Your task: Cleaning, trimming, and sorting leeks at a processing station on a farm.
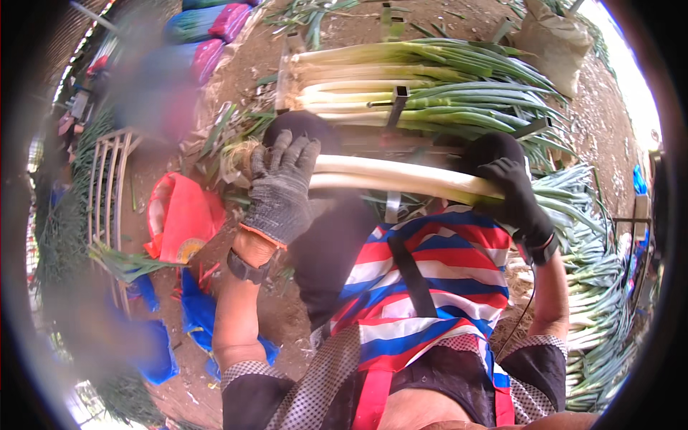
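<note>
Two long Welsh onions or leeks [398, 173] stretch crosswise above my lap. My left hand [282, 183], in a grey knit glove, is closed around their white lower ends, with pale roots [239, 153] showing beyond it. Toward the leafy end, my right hand [510, 193] in a black glove grips the stalks where white turns green. Just past my knees, more of the same stalks [376, 99] lie side by side in a rack with upright metal posts [398, 105], root ends to the left.
A large heap of stalks [596, 290] lies at my right. On the left are a red bag [185, 215], blue plastic sacks [196, 306] and a slatted frame [110, 188]. Wrapped bundles [209, 24] lie at the far left; a pale sack [556, 51] stands far right. Trimmings litter the dirt floor.
</note>
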